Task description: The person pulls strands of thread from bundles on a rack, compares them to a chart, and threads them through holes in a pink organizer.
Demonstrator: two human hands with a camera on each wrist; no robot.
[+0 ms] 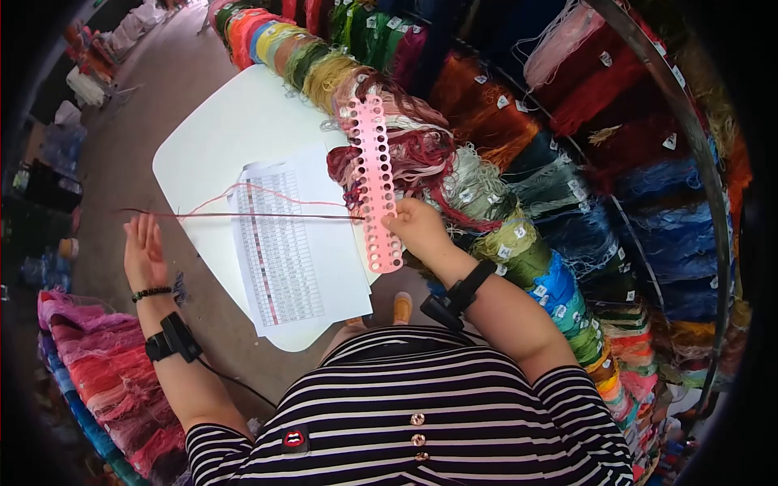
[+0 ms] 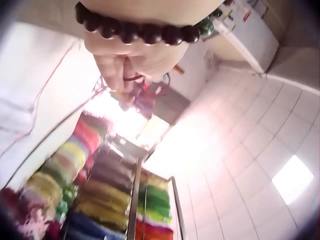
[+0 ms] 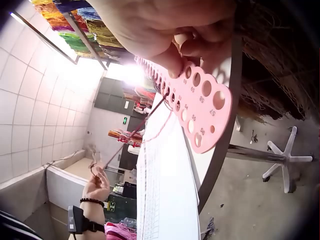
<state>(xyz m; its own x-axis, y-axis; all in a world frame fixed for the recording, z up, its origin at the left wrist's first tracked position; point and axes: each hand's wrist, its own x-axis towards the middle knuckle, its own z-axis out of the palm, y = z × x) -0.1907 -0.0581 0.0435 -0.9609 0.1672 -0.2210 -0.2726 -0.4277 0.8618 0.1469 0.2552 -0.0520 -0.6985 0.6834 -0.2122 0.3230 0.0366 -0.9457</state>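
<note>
A pink thread organizer card (image 1: 374, 166), with round holes along both long edges, lies near the table's right side. My right hand (image 1: 423, 233) grips it by its lower right edge, thumb on top. From a left-edge hole a dark red thread (image 1: 284, 215) runs straight across to my left hand (image 1: 147, 253). The left fingers pinch its far part, as the right wrist view shows, and a short end sticks out past them. A slack pink thread (image 1: 243, 185) loops above the dark one. More threads hang in the card's holes.
Printed chart sheets (image 1: 340, 279) lie on a white table (image 1: 198, 134) under the threads. Thread bundles (image 1: 312, 61) line the table's right side, with racks of colored skeins (image 1: 600, 89) beyond. Pink and red skeins (image 1: 113, 364) hang at lower left.
</note>
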